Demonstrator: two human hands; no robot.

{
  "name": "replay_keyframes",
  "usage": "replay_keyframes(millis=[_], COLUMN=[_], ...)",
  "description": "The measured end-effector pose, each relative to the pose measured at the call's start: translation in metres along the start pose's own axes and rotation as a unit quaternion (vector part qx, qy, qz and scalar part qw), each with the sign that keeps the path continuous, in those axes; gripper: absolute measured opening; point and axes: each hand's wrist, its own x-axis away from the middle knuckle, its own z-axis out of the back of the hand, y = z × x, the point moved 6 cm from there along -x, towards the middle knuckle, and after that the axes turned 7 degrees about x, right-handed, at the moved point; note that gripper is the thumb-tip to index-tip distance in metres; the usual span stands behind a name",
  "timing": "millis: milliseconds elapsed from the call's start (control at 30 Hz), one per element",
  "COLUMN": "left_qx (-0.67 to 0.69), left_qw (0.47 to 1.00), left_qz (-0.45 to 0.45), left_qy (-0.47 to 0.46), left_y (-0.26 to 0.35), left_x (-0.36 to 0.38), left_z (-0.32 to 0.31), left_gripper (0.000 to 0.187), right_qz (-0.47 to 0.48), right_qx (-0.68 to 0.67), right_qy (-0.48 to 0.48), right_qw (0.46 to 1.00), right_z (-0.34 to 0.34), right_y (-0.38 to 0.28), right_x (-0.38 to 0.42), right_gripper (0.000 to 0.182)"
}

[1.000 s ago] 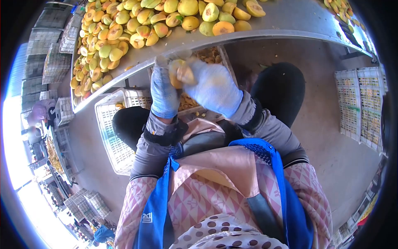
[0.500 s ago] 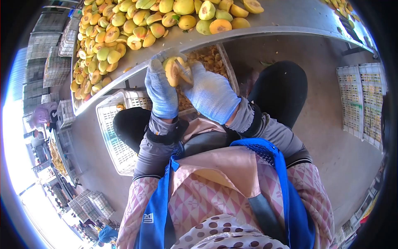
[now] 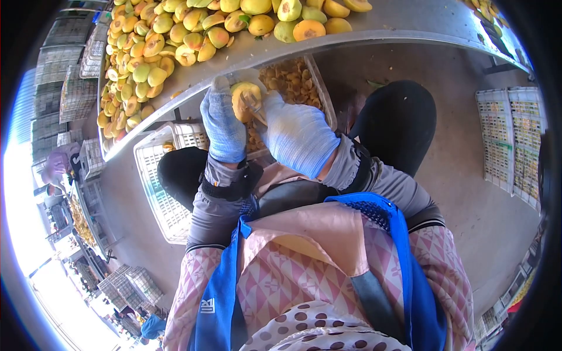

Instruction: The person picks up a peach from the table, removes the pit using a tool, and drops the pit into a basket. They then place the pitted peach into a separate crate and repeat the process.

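My left hand (image 3: 223,126), in a pale blue knitted glove, is closed around a halved yellow peach (image 3: 243,98) just in front of the table edge. The cut side, with its brownish middle, faces my other hand. My right hand (image 3: 300,136), gloved alike, is closed on a small metal pitting tool (image 3: 257,113) whose tip touches the peach's cut face. Motion blur and the fingers hide most of that tool. Beneath both hands stands a crate (image 3: 322,88) holding many brown peach pits or scraps.
Many halved peaches (image 3: 155,45) are heaped on the metal table (image 3: 386,36) ahead. A white plastic crate (image 3: 170,219) stands by my left knee. More crates (image 3: 510,143) stand at the right. At the far left are stacked crates (image 3: 79,96) and another person (image 3: 58,164).
The tool has turned and shifted lower against the peach's cut face. Both hands stay close together, nearly in place. The whole view has shifted slightly.
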Motion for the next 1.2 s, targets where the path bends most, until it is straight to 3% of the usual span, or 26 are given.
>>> replay_keyframes(millis=[67, 167, 267, 367, 433, 500, 567, 667, 767, 967, 1067, 1200], left_qx=[-0.001, 0.006, 0.104, 0.128, 0.271, 0.232, 0.008, 0.003, -0.037, 0.265, 0.202, 0.222], left_qw=[0.999, 0.999, 0.989, 0.986, 0.944, 0.956, 0.997, 1.000, 0.996, 0.942, 0.973, 0.964], left_qz=[-0.019, 0.035, 0.096, 0.104, 0.190, 0.179, 0.066, 0.004, -0.036, 0.205, 0.114, 0.143], left_qy=[-0.032, -0.042, -0.044, -0.037, -0.015, -0.014, -0.033, 0.021, -0.067, 0.001, -0.005, 0.023], left_y=[-0.002, -0.033, -0.041, -0.051, -0.036, -0.028, -0.022, -0.005, -0.013, -0.026, -0.025, -0.009], left_x=[0.001, 0.014, 0.016, 0.020, 0.016, 0.014, 0.014, 0.013, 0.008, 0.010, 0.008, 0.006], left_z=[-0.001, -0.005, -0.007, -0.005, -0.006, -0.003, 0.001, 0.002, -0.001, -0.004, -0.003, -0.002], left_gripper=[0.023, 0.024, 0.026, 0.026, 0.025, 0.024, 0.023, 0.024, 0.025, 0.030, 0.036, 0.044], right_qz=[0.010, 0.021, 0.012, 0.002, 0.014, 0.018, 0.016, 0.009, 0.009, 0.017, 0.034, 0.048], right_qx=[0.010, 0.010, 0.002, -0.003, -0.028, -0.069, -0.098, -0.103, -0.067, -0.059, -0.105, -0.140], right_qy=[-0.001, -0.009, -0.024, -0.044, -0.043, -0.043, -0.045, -0.055, -0.083, -0.096, -0.058, -0.042], right_qw=[1.000, 1.000, 1.000, 0.999, 0.999, 0.996, 0.994, 0.993, 0.994, 0.993, 0.992, 0.988], right_z=[-0.003, -0.007, -0.010, -0.013, -0.015, -0.017, -0.020, -0.022, -0.017, -0.014, -0.024, -0.030], right_y=[0.000, 0.001, 0.003, 0.002, 0.003, 0.005, 0.005, 0.004, 0.003, 0.002, 0.008, 0.009], right_x=[0.002, 0.005, 0.005, 0.004, 0.005, 0.006, 0.006, 0.006, 0.008, 0.008, 0.009, 0.008], right_gripper=[0.033, 0.033, 0.033, 0.034, 0.035, 0.035, 0.036, 0.036, 0.032, 0.026, 0.029, 0.037])
